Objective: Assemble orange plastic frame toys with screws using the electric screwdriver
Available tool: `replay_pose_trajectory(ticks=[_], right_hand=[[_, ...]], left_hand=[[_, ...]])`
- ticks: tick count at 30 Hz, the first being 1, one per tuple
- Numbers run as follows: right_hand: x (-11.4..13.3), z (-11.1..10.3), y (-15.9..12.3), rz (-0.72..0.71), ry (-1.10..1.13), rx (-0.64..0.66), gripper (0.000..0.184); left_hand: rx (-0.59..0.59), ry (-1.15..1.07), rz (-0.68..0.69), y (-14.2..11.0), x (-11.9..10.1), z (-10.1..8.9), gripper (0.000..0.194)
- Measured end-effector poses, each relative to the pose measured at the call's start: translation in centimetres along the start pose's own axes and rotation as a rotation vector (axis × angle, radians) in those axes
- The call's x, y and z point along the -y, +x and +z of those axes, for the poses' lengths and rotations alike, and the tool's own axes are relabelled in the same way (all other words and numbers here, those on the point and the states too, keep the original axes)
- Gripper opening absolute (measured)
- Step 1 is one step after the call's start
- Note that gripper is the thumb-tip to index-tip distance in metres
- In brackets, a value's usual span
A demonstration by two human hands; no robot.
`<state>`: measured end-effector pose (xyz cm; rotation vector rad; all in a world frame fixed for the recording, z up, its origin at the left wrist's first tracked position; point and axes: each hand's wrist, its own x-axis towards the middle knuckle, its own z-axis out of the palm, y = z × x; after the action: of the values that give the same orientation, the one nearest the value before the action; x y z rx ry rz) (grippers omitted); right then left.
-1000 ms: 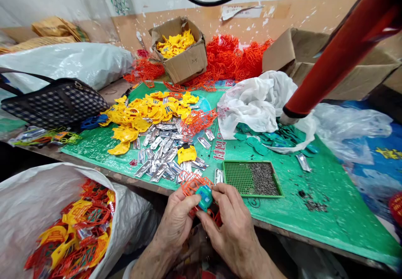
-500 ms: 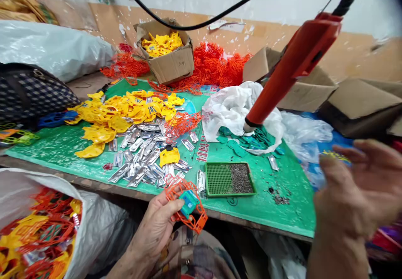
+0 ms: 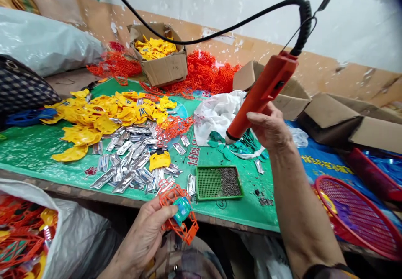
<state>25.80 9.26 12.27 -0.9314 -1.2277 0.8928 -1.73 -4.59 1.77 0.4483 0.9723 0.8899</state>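
My left hand (image 3: 147, 233) is closed on an orange plastic frame (image 3: 176, 210) with a small teal piece set in it, held just below the table's front edge. My right hand (image 3: 270, 128) is raised over the table and wrapped round the lower end of an orange electric screwdriver (image 3: 260, 97) that hangs from a black coiled cable. The tool's tip points down at a heap of teal pieces (image 3: 243, 147). In front of the left hand lies a green tray (image 3: 209, 183) half filled with small dark screws.
The green mat (image 3: 31, 149) carries a heap of yellow plastic parts (image 3: 103, 113) and several silver metal strips (image 3: 132, 162). A cardboard box (image 3: 163, 67) of yellow parts and orange frames (image 3: 204, 72) stand behind. A white sack (image 3: 47, 229) is at my lower left, a red racket (image 3: 361, 216) at right.
My right hand left the orange frame, swung out to the right and then took hold of the hanging screwdriver. The left hand kept the frame. The view has shifted to the right.
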Motion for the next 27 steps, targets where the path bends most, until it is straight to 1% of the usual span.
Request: replay_pose_trajectory(ticks=[4,8,10,12,16,18,21,25,27], right_hand=[[0.1,2.2,-1.5,0.023,-0.051,-0.002,0.038],[-0.2,4.9,-4.1,0.062,0.064,-0.023,0.034],[-0.8,6.0,-5.1,0.035,0.073,-0.093,0.031],[-1.5,6.6,-5.7,0.018,0.004,-0.179,0.032],[-3.2,6.6,-6.1,0.022,-0.081,-0.316,0.041],[-3.9,6.3,-6.2,0.006,-0.077,-0.362,0.039],[-4.6,6.0,-6.3,-0.012,-0.079,-0.394,0.038],[-4.7,5.9,-6.3,-0.016,-0.084,-0.407,0.056],[-4.6,5.9,-6.3,-0.020,-0.058,-0.403,0.060]], left_hand=[[0.019,0.009,-0.015,0.4,-0.1,0.2,0.032],[0.040,0.017,-0.041,0.6,-0.1,0.3,0.027],[0.039,0.022,-0.045,0.6,0.0,0.2,0.026],[0.039,0.015,-0.036,0.6,0.0,0.1,0.027],[0.045,-0.003,-0.037,0.5,0.0,0.1,0.029],[0.051,-0.002,-0.039,0.4,0.0,0.3,0.026],[0.061,-0.005,-0.041,0.5,0.1,0.4,0.025],[0.061,0.005,-0.040,0.6,0.3,0.3,0.027],[0.056,0.013,-0.041,0.6,0.3,0.3,0.026]])
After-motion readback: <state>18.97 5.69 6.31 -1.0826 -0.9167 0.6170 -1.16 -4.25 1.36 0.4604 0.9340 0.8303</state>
